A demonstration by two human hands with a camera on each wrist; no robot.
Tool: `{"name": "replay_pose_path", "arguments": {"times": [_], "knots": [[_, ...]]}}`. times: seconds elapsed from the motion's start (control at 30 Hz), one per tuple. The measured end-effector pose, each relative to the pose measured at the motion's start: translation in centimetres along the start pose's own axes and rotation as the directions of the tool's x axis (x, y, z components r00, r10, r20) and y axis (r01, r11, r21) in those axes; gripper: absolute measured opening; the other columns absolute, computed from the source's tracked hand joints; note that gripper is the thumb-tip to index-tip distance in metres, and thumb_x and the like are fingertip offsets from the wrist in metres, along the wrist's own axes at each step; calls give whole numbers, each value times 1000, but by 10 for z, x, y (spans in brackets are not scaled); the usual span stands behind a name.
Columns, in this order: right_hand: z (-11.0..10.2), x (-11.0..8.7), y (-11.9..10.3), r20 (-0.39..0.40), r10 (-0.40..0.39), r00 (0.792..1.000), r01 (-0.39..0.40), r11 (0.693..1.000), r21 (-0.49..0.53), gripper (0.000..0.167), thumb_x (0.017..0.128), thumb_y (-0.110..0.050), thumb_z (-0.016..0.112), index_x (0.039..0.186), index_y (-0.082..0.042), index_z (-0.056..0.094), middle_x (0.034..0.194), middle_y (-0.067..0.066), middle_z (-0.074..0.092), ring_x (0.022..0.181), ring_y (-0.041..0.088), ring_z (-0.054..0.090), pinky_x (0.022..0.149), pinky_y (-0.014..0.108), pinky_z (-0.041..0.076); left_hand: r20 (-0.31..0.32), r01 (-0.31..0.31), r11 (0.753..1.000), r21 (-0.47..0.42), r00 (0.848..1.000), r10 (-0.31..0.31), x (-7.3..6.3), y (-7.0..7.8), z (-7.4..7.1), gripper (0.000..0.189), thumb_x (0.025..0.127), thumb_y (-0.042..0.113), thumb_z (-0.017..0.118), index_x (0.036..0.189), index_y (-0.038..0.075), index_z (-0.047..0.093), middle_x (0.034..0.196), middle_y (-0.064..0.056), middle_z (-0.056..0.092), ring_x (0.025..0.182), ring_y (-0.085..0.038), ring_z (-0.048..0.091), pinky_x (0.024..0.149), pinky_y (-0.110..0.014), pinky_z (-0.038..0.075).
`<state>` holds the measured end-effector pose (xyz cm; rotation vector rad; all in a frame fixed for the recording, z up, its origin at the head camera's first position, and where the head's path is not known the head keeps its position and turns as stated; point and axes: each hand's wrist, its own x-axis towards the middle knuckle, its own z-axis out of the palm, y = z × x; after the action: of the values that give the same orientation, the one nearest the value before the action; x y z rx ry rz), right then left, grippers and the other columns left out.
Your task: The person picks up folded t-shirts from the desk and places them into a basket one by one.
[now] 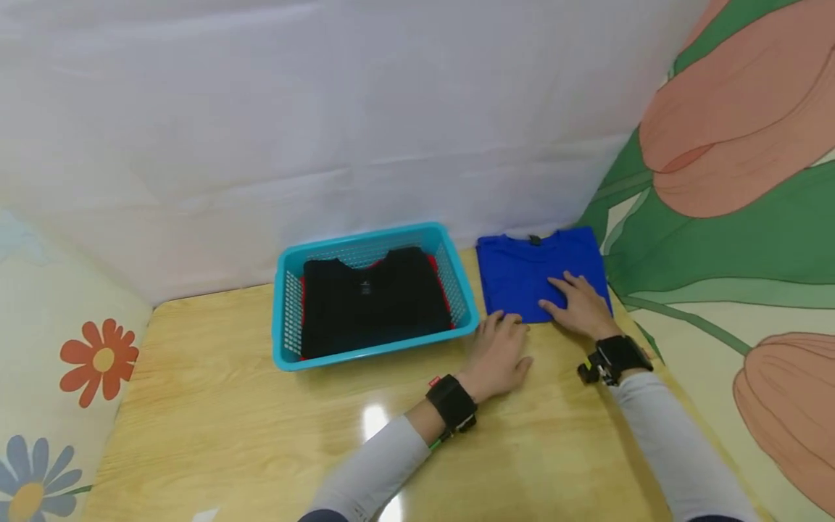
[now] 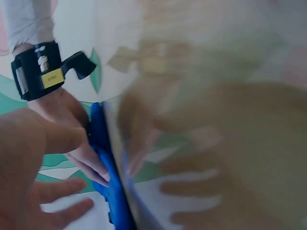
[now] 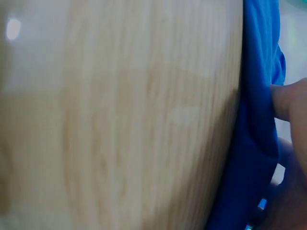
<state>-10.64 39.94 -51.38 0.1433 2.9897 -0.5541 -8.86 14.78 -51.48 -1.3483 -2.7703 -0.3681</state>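
Observation:
A folded blue T-shirt (image 1: 522,272) lies flat on the table, to the right of a turquoise plastic basket (image 1: 375,356). My right hand (image 1: 579,306) rests on the shirt's right part with its fingers spread. In the right wrist view, a finger and thumb (image 3: 290,103) touch the blue cloth (image 3: 254,143). My left hand (image 1: 499,357) is over the table just in front of the shirt's near left corner, fingers extended and holding nothing. Inside the basket lies a folded black T-shirt (image 1: 375,304), with red cloth (image 1: 446,293) showing at its edges.
The light wooden table (image 1: 215,406) has a glossy top that reflects light. Behind it hangs a white cloth (image 1: 326,145). A wall painted with flowers (image 1: 737,239) stands close to the table's right edge. Each wrist wears a black band (image 1: 451,403) with a camera.

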Motion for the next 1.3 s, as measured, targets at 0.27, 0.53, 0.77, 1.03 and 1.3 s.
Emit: {"name": "replay_pose_path", "arguments": {"times": [0.27,0.53,0.77,1.03,1.3], "knots": [[1,-11,-6,21,5,1000,-5,1000,-13,75,107,-48,60,161,0,41,168,39,23,154,64,16,114,85,23,159,93,996,0,983,-92,8,7,-5,65,107,52,60,157,11,50,167,-11,42,159,-38,35,129,-48,34],[3,-20,-12,-12,17,1000,-17,1000,-7,74,106,-48,61,160,-1,43,168,37,24,154,64,17,115,84,22,252,39,994,103,966,-64,4,5,-9,67,108,50,58,162,12,45,172,-7,37,158,-33,37,128,-43,35],[8,-32,-18,-15,12,1000,-12,1000,6,75,106,-49,61,160,-1,43,168,38,25,153,65,18,114,85,22,307,-1,992,123,951,-37,-6,-1,-14,65,109,48,57,163,14,44,173,-5,35,160,-28,34,131,-40,29],[12,-49,-23,-38,0,999,0,1000,4,73,105,-47,64,159,0,45,167,38,27,152,66,19,112,87,23,336,-30,994,102,942,-6,-23,0,-18,70,108,51,58,166,16,40,176,-3,29,163,-27,29,132,-38,26],[18,-61,-28,-37,-33,999,33,999,-11,72,104,-46,67,156,-1,48,165,37,30,150,67,23,109,87,26,320,-43,982,184,947,-19,-45,6,-15,69,109,55,55,166,21,39,176,0,30,159,-29,36,122,-36,44]]}}
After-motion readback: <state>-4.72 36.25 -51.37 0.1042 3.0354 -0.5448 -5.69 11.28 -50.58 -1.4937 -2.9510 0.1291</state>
